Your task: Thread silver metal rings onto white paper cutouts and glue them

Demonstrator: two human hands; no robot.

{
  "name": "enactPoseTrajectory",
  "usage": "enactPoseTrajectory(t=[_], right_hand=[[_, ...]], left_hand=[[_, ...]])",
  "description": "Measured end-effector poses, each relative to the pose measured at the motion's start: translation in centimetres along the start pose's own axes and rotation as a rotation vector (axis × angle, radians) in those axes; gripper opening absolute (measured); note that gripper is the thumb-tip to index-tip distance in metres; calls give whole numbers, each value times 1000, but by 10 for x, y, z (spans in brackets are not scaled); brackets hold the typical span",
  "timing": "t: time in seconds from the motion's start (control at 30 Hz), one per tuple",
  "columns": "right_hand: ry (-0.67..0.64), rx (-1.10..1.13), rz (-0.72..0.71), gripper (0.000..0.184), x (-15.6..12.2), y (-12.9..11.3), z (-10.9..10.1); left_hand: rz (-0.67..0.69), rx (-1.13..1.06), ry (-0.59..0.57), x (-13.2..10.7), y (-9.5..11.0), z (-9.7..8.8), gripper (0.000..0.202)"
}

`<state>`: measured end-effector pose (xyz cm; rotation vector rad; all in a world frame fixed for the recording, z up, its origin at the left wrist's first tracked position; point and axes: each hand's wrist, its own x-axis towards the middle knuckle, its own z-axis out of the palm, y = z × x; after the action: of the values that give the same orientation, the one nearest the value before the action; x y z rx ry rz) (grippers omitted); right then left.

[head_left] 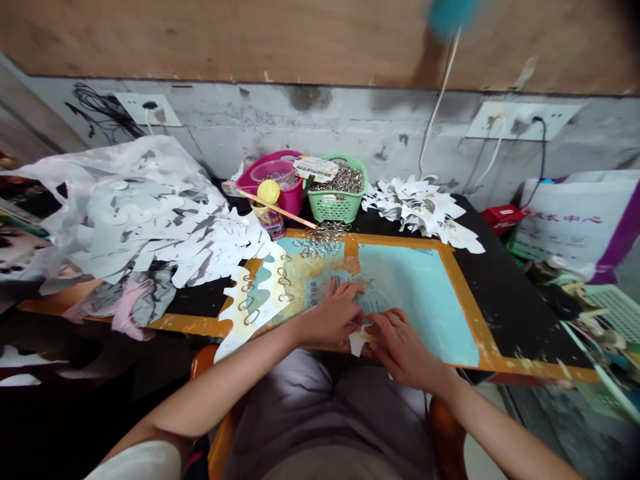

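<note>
At the near edge of the table, my left hand [337, 312] and my right hand [406, 347] meet over a small white cut-out piece [357, 343]. Bent fingers of both hands press at it, covering much of its surface; the exact grip is partly hidden. Beneath my left hand is a clear printed plastic sheet [320, 288]. Left of the hands, white jagged strips [270, 308] lie with several oval metal rings [285, 281] along them. A loose heap of metal rings [320, 245] sits farther back.
A pile of white cut-outs [165, 220] fills the left, partly in a plastic bag; more cut-outs [420, 208] lie back right. A green basket [336, 205] of metal rings, a pink basket [293, 200], a tub [273, 221] and a wooden stick [280, 210] stand along the back.
</note>
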<state>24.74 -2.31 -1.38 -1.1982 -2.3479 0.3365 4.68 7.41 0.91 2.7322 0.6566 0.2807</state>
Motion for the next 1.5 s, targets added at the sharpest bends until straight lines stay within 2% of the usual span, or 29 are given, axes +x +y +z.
enactPoseTrajectory(t=[0.1, 0.2, 0.3, 0.43, 0.53, 0.63, 0.77, 0.9, 1.0, 1.13, 1.2, 1.33, 1.4, 1.5], right_hand=[[-6, 22, 33, 48, -1, 1, -1], [-39, 44, 47, 41, -1, 1, -2], [-75, 52, 33, 33, 0, 0, -5], [-122, 53, 9, 32, 0, -2, -7], [-134, 46, -9, 34, 0, -2, -8], [-137, 47, -11, 33, 1, -2, -8], [-130, 40, -18, 32, 0, -2, -6], [-83, 73, 41, 27, -2, -1, -3], [-85, 75, 63, 29, -2, -1, -1], [-133, 35, 32, 35, 0, -2, -3], [-139, 24, 15, 37, 1, -2, -4], [-126, 9, 1, 38, 1, -1, -5], [-125, 4, 7, 39, 1, 0, -4], [-127, -4, 14, 42, 0, -1, -3]], left_hand=[[72, 72, 2, -2, 5, 1, 13], [96, 190, 37, -14, 16, 4, 25], [43, 210, 72, -32, 24, 6, 22], [-78, 105, 143, -43, 23, 6, 22], [-118, 55, 148, -35, 16, 4, 28], [-80, 60, 67, -19, 9, 1, 14], [34, 108, -54, -1, 3, -6, 11], [166, 211, -80, 1, 4, -8, 16], [200, 370, -29, -11, 9, 2, 24], [205, 520, 143, -34, 14, 22, 27], [183, 474, 180, -40, 14, 24, 27], [84, 229, 101, -36, 9, 10, 45], [143, 160, 67, -29, 4, 3, 49], [285, 121, 40, -19, -5, 4, 38]])
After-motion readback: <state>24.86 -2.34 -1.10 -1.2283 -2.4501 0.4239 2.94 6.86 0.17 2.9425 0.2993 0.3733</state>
